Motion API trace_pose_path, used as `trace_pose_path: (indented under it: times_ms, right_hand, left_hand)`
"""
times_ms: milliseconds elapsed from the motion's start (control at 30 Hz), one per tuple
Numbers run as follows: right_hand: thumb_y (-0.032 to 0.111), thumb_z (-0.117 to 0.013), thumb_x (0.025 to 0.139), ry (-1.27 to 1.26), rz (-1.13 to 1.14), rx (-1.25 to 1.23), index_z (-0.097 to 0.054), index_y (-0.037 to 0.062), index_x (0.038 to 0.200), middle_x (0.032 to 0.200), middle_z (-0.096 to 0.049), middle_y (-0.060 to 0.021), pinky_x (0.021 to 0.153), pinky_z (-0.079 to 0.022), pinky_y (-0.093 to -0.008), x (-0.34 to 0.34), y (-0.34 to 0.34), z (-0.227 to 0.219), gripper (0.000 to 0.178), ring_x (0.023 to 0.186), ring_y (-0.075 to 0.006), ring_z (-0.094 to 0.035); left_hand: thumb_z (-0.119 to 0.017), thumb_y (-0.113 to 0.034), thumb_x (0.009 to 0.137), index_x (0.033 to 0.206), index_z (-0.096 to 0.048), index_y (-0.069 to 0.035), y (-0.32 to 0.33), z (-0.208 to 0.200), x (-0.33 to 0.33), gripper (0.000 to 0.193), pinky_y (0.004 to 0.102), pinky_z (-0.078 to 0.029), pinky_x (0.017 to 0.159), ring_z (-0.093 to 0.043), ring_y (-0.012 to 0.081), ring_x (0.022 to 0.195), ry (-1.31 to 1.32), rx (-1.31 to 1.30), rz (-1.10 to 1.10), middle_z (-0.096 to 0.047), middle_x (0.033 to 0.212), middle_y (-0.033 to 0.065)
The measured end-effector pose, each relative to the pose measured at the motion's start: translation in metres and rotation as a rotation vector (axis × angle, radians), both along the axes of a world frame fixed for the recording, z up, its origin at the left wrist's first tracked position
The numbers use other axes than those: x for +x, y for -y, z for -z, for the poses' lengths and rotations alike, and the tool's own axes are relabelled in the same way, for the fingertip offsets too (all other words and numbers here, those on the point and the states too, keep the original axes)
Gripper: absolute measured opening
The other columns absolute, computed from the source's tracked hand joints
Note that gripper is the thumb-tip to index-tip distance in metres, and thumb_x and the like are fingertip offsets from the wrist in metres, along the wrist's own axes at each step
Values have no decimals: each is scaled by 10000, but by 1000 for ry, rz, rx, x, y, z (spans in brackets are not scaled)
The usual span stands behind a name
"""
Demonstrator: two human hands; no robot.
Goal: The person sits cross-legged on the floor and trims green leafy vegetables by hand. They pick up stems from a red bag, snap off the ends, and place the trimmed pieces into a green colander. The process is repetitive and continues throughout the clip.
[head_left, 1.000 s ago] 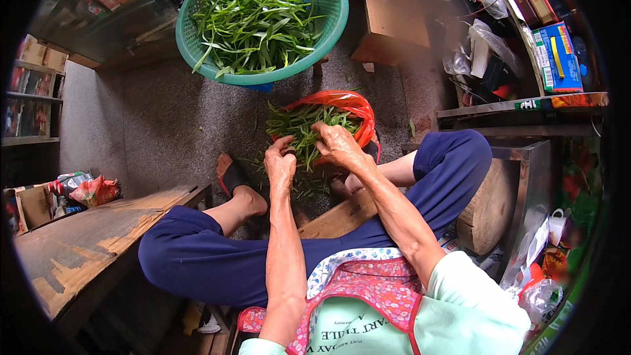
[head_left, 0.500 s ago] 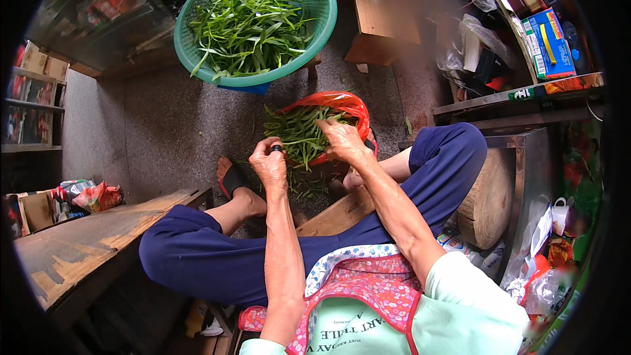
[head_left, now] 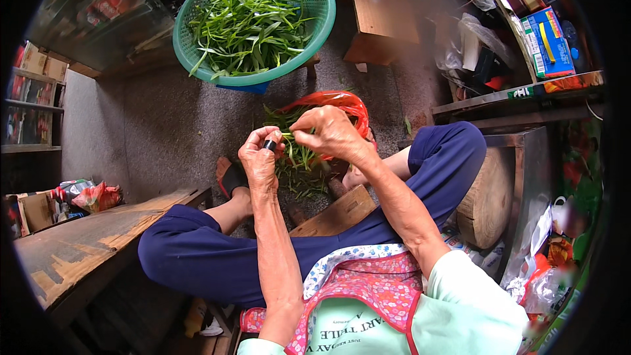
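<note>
My left hand [head_left: 261, 152], with a black band round one finger, is closed on a thin green vegetable stem [head_left: 286, 135]. At the stem's other end, the fingers of my right hand [head_left: 332, 133] are pinched together. Just beneath both hands, a red plastic bag [head_left: 355, 106] lies open on the floor, with long-stemmed leafy greens [head_left: 303, 158] in and around it; my hands partly cover them. Further off stands a green plastic colander basket [head_left: 322, 39], heaped with narrow-leaved greens [head_left: 253, 29].
A small wooden stool [head_left: 378, 10] stands right of the basket. Under me is a wooden seat [head_left: 338, 212]. A worn wooden board [head_left: 98, 243] lies at left, and a round wood block [head_left: 486, 200] at right. Cluttered shelves [head_left: 519, 95] line the right side.
My right hand has lifted from the greens in the bag and come left to my left hand. A stem now spans the two. My left hand has risen slightly, turning inward.
</note>
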State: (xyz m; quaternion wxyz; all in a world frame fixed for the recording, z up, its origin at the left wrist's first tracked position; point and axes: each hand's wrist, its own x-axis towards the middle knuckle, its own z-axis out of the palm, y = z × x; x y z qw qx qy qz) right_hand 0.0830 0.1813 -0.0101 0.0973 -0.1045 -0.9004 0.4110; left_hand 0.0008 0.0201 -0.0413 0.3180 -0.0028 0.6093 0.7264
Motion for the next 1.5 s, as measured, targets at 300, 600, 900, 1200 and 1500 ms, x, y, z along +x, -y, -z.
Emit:
trace_pose_path:
  times_ms: [300,600,900,1200,1500]
  right_hand:
    - [162,-691,744,-367,229,275,-686,35,660,634,-634,-114,658,-481,-389,-32,10,-42,152,631,-272,-635]
    - [198,-704,853,-511,482,-54,-566,-57,1306,1172,-661,-222,791,-573,-336,-96,-29,-90,538,899,-235,-706]
    - [190,-669,830,58,277,-87,-698,-24,901,767,-666,-137,647,-504,-345,15,-13,21,228,692,-190,-649]
    - [151,-697,849,5,254,-104,-669,16,1173,1147,-685,-159,885,-524,-362,41,-13,51,352,1008,-292,-669]
    - [163,-726,654,453,0,433,-687,84,918,986,-641,-77,909,-424,-430,55,-23,188,278,1044,-296,-568]
  left_hand:
    - [-674,-47,885,961,-667,2,8,17,-4,91,240,-489,566,-578,108,624,348,455,-243,-642,813,43]
    - [-777,-253,772,839,-750,8,22,159,42,271,362,-511,746,-676,237,777,93,-752,-114,-724,830,143]
    - [-669,-167,768,860,-746,-23,-7,147,79,188,454,-531,729,-695,411,785,-82,-828,211,-694,759,238]
    - [-666,-176,844,993,-753,-37,-6,0,8,221,391,-515,722,-712,318,759,-388,-615,302,-705,810,216]
    - [-684,-170,833,938,-759,-39,-8,4,22,184,378,-528,700,-721,288,735,-702,-721,301,-699,796,217]
